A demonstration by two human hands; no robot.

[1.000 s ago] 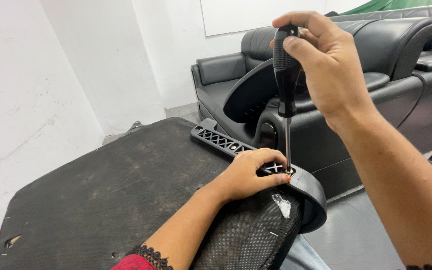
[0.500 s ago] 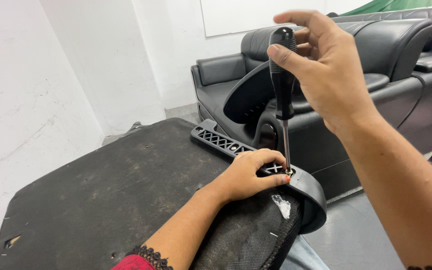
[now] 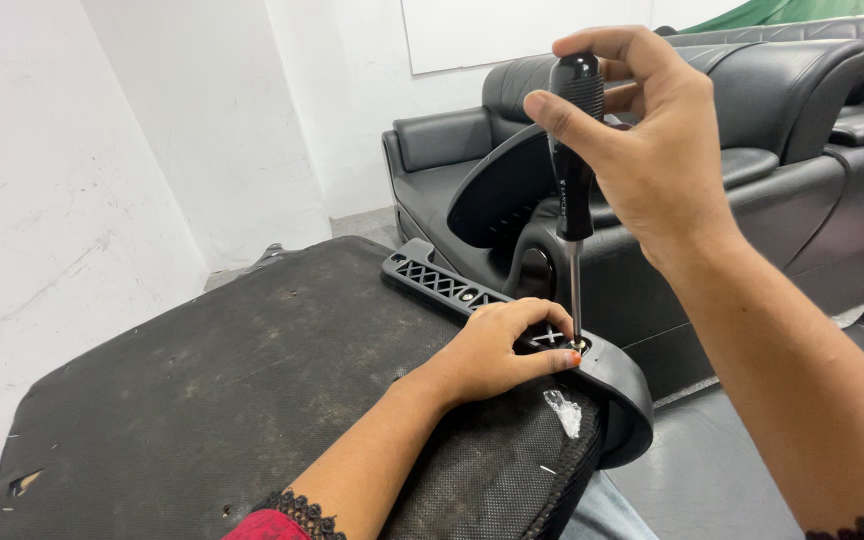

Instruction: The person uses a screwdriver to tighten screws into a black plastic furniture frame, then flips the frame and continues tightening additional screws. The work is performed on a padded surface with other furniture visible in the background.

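**Screwdriver Set Upright at the Armrest Bracket**

White plastered walls and a grey floor enclose the work area, with an overturned seat base (image 3: pixel 252 400) filling the lower left of the view, its dark fabric underside facing up.

The screwdriver (image 3: pixel 574 170) stands nearly vertical above the right edge of the seat base. Its black ribbed handle is uppermost; the slim metal shaft runs straight down, and the tip meets a small screw point in the black plastic armrest bracket (image 3: pixel 512 310).

The right hand (image 3: pixel 652 150) is closed around the top of the handle, thumb on the near side and fingers wrapped over the far side and the cap. The forearm runs down to the lower right corner of the view.

The left hand (image 3: pixel 497 350) rests on the bracket just beside the screwdriver tip. Its fingers are curled, with thumb and forefinger pinched close to the shaft's lower end; whether they pinch a screw cannot be determined.

The bracket is a long lattice-pattern piece lying along the seat base's far edge, ending in a curved rounded loop at the right. A scrap of clear plastic (image 3: pixel 564 410) sits on the fabric just below the left hand.

Behind the bracket stands a black leather sofa (image 3: pixel 752 130), with a whiteboard (image 3: pixel 492 30) on the wall above it.
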